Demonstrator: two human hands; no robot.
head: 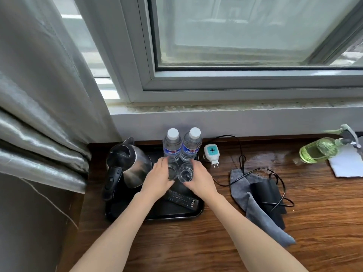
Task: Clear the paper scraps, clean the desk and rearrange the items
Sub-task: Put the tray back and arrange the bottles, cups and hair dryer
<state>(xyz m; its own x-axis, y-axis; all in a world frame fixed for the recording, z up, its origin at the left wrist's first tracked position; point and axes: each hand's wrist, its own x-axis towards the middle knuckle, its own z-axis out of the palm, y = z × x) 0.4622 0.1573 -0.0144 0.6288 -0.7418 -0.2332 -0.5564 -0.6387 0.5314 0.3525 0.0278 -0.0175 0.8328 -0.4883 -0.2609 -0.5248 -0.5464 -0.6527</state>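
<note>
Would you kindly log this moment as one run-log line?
left hand: grips left glass | right hand: grips right glass | both on tray, before bottles

Soft, cool daylight pours in through the window point(245, 32), even and shadowless. A pale sheen glares off the wooden desk point(275, 160) beneath it. Wide-angle bending curves the curtain point(35, 95) and frame edges; slight softness throughout.

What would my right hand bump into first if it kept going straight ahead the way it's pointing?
Probably the right water bottle: your right hand grips a glass standing directly before it, so the glass would likely touch first, though depth is unclear.
</note>
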